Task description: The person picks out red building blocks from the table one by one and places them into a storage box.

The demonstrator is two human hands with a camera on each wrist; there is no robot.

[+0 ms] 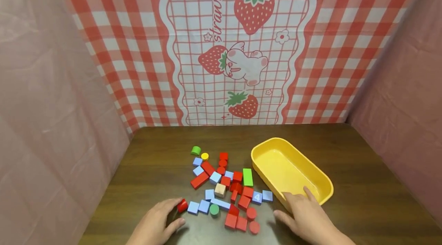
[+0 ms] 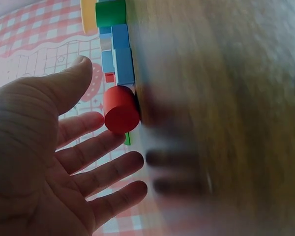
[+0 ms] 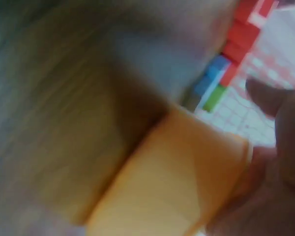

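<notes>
My left hand (image 1: 157,220) is at the near left of a spread of blocks, its fingers loosely extended. Its fingertips touch or nearly touch a red cylinder (image 2: 121,110) lying on its side, while the thumb stands apart. Over the near rim of a yellow tray (image 1: 309,163) lies my right hand (image 1: 307,214), fingers reaching inside and thumb spread outside the wall. In the right wrist view that thumb (image 3: 270,98) is clear of the tray; the fingers are partly hidden behind its rim. Nearest the left hand are a blue block (image 1: 193,207) and a green cylinder (image 1: 214,210).
On the dark wooden table (image 1: 155,145) lie several red and blue blocks, a plain wooden cube (image 1: 220,190), a bright green block (image 1: 247,177), a green arch piece (image 1: 196,150) and a yellow disc (image 1: 205,156). A strawberry-print cloth (image 1: 235,45) hangs behind.
</notes>
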